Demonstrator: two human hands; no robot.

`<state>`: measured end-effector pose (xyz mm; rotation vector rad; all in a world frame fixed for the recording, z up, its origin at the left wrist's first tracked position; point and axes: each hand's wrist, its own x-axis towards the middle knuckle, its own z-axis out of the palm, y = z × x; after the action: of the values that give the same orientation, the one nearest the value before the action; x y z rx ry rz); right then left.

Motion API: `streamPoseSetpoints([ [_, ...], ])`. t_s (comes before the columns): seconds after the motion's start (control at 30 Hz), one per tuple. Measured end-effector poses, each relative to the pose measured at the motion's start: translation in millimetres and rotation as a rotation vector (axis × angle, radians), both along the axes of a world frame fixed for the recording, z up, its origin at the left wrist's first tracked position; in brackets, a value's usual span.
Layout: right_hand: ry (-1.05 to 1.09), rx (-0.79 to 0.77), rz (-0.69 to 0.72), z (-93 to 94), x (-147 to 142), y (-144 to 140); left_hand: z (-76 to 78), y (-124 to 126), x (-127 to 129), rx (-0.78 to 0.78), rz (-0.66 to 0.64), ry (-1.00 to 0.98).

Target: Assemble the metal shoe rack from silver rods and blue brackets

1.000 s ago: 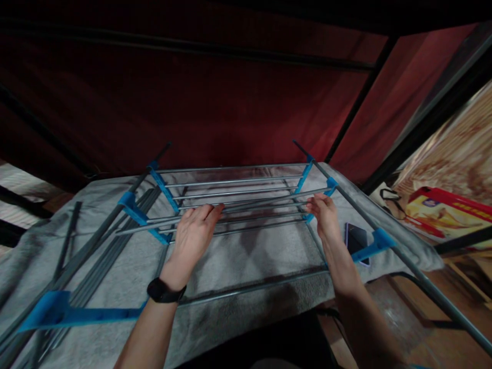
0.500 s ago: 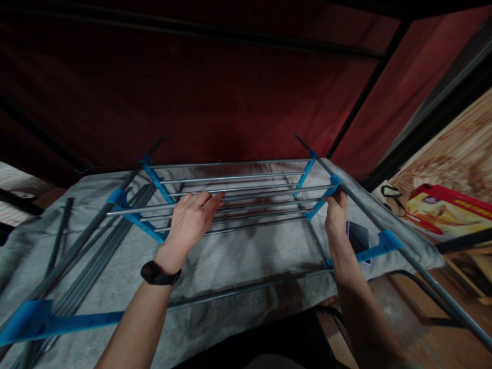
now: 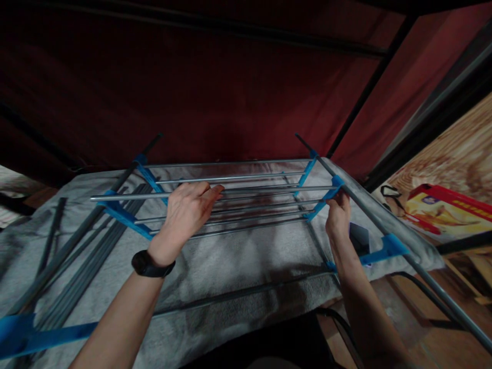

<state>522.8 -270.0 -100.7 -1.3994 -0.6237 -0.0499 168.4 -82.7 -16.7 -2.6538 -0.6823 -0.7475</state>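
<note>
Both hands are on one rod (image 3: 215, 193): our left hand (image 3: 184, 215) curls over its middle, our right hand (image 3: 337, 215) seemingly pinches its end at the blue bracket (image 3: 326, 197), where a skewed push could jam or pinch.

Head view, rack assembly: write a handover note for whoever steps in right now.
Left hand: grip closed on a loose metal rod, mid-length.
Right hand: holding the blue bracket where that rod's right end meets the side rail; grip partly hidden.
Done: several rods already span the two blue brackets over the grey blanket.
Left: the rod's left end juts past the left blue bracket, apparently unseated. Spare rods lie on the left; a phone by the right wrist.
</note>
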Motion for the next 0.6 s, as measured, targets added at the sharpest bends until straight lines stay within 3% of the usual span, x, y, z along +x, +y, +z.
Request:
streamPoseSetpoints([
  [0.4, -0.013, -0.058, -0.069, 1.6, 0, 1, -12.9, 11, 4, 0.045, -0.045, -0.079],
  [0.6, -0.006, 0.017, -0.045, -5.4, 1, 6, -14.7, 14, 2, 0.011, -0.066, -0.065],
])
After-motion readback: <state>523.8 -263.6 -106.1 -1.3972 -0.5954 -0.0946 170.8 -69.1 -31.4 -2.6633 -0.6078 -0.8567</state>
